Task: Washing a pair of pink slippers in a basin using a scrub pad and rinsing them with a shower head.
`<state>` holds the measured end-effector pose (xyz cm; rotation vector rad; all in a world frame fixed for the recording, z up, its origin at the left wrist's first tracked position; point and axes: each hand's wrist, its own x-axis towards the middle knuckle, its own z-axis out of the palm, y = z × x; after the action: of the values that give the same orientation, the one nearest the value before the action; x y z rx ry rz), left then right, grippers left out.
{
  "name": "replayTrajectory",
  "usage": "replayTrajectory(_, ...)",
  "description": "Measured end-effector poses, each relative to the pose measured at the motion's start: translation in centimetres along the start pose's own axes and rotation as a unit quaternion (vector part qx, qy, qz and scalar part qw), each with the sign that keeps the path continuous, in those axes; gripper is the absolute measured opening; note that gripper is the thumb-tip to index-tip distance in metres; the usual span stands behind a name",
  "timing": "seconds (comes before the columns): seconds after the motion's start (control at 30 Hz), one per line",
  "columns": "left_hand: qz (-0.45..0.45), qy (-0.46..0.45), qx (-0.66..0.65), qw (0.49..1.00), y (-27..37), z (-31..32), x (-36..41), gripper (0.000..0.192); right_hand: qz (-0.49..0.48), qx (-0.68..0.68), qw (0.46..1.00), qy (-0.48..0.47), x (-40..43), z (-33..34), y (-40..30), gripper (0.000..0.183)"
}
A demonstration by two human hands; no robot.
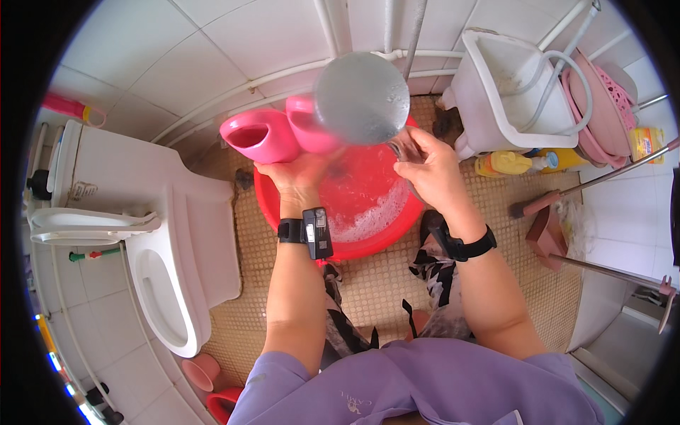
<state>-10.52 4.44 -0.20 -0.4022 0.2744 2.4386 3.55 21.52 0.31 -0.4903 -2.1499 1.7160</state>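
Note:
My left hand (298,178) grips a pair of glossy pink slip-on shoes (279,141) above a red plastic basin (366,251). Their openings face up, and the second shoe is partly covered. Cloudy water with foam (372,218) fills the basin, which stands on the floor before me. Over its far right side, my right hand (438,167) pinches a small dark, limp thing (408,147), perhaps a cloth. A round, grey, translucent object (364,98) with droplets on it blocks the view just beyond the fingers; what it is and whether I hold it are unclear.
A white toilet (175,255) stands left, its lid raised. At the right are a white plastic tub (510,90) with a grey hose (587,90), yellow bottles (507,163), a broom (536,206) and a dustpan (547,234). White pipes (287,69) run along the tiled wall.

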Motion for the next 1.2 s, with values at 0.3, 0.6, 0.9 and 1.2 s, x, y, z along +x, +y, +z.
replayTrajectory(0.3,0.019,-0.075,0.112,0.991,-0.5,-1.8,2.2,0.063,0.016,0.081,0.997,-0.015,0.4,-0.8,-1.2,0.04)
replayTrajectory(0.6,-0.073,-0.058,0.187,0.978,-1.4,-1.9,1.5,0.07,0.023,0.092,0.995,0.026,2.2,-0.6,1.0,0.022)
replayTrajectory(0.9,0.011,-0.092,0.073,0.993,0.3,-1.8,1.5,0.081,0.059,0.04,0.996,0.049,1.6,-1.6,2.8,0.024)
replayTrajectory(1.2,0.038,-0.022,-0.023,0.999,-1.5,-2.8,2.8,0.084,-0.017,-0.006,1.0,-0.022,-0.8,1.7,-1.1,0.031)
